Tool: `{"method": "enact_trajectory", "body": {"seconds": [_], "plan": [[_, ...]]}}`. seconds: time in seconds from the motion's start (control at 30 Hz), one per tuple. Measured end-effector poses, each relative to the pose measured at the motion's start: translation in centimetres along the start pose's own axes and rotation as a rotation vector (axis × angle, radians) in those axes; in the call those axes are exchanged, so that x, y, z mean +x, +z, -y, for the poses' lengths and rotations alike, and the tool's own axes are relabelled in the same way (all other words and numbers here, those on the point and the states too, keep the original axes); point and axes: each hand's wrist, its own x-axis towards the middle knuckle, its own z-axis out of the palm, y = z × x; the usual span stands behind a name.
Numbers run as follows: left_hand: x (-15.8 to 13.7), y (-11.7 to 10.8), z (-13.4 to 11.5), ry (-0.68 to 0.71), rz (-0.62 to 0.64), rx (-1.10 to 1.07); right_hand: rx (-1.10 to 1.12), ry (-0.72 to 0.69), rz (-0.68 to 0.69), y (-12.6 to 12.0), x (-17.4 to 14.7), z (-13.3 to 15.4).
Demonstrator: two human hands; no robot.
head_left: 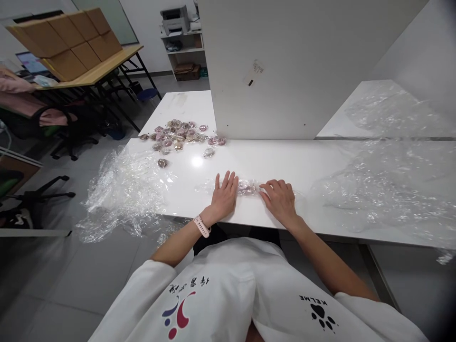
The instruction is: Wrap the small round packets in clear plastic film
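Note:
On the white table (285,159) in front of me lies a small bundle in clear plastic film (247,188), with something pinkish showing faintly inside. My left hand (225,194) rests flat over the bundle's left end, fingers stretched out and pointing away from me. At the opposite end, my right hand (280,198) has thumb and forefinger pinched together on the film. Loose film trails out to the left of the bundle. What exactly is wrapped inside cannot be made out.
Several small wrapped pieces (178,135) are heaped at the back left. Crumpled clear film (124,194) hangs over the left edge; more film (384,194) spreads across the right side. A tall white panel (285,71) stands behind. Far left, a person's pink sleeve (16,85) shows near cardboard boxes (71,42).

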Motion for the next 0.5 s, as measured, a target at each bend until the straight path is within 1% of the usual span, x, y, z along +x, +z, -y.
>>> {"method": "enact_trajectory", "body": {"seconds": [0.07, 0.1, 0.13, 0.17, 0.2, 0.23, 0.3, 0.33, 0.37, 0.43, 0.5], "plan": [[0.0, 0.9, 0.1, -0.174, -0.017, -0.073, 0.033, 0.048, 0.000, 0.4, -1.3, 0.5], [0.3, 1.1, 0.1, -0.276, -0.059, -0.162, 0.066, 0.091, -0.003, 0.6, -1.8, 0.7], [0.8, 1.2, -0.2, -0.374, -0.116, -0.296, 0.109, 0.143, -0.008, 0.9, -2.2, 1.0], [1.4, 1.1, -0.6, -0.458, -0.174, -0.482, 0.164, 0.201, -0.018, 1.1, -2.5, 1.2], [2.0, 0.8, -1.2, -0.525, -0.224, -0.719, 0.240, 0.264, -0.032, 1.3, -2.7, 1.5], [2.5, 0.4, -1.9, -0.567, -0.248, -0.995, 0.342, 0.328, -0.052, 1.4, -2.8, 1.8], [3.1, -0.6, -3.6, -0.565, -0.205, -1.568, 0.630, 0.468, -0.114, 1.2, -2.8, 2.3], [3.2, -1.0, -4.5, -0.536, -0.161, -1.811, 0.801, 0.543, -0.139, 0.9, -2.7, 2.5], [3.1, -1.3, -5.2, -0.505, -0.120, -2.003, 0.978, 0.612, -0.151, 0.4, -2.6, 2.7], [2.6, -1.4, -6.5, -0.479, -0.020, -2.247, 1.308, 0.718, -0.120, -0.8, -2.2, 3.0], [2.0, -1.0, -7.4, -0.532, 0.095, -2.350, 1.556, 0.770, -0.023, -2.1, -2.1, 3.3]]}}
